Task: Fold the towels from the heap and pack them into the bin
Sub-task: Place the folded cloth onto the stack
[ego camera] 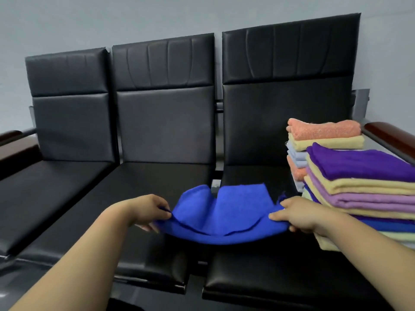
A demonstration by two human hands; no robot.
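A bright blue towel (224,214) lies half folded across the gap between the middle and right seats, its near edge doubled over and sagging. My left hand (148,209) pinches its left end between thumb and fingers. My right hand (298,214) pinches its right end the same way. To the right stand two stacks of folded towels: a near stack (359,189) topped by a dark purple towel, and behind it a far stack (323,133) topped by an orange one. No bin is in view.
A row of three black padded seats (157,131) stands against a grey wall. Dark wooden armrests sit at the far left (13,149) and far right (390,135). The towel stacks fill the right half of the right seat.
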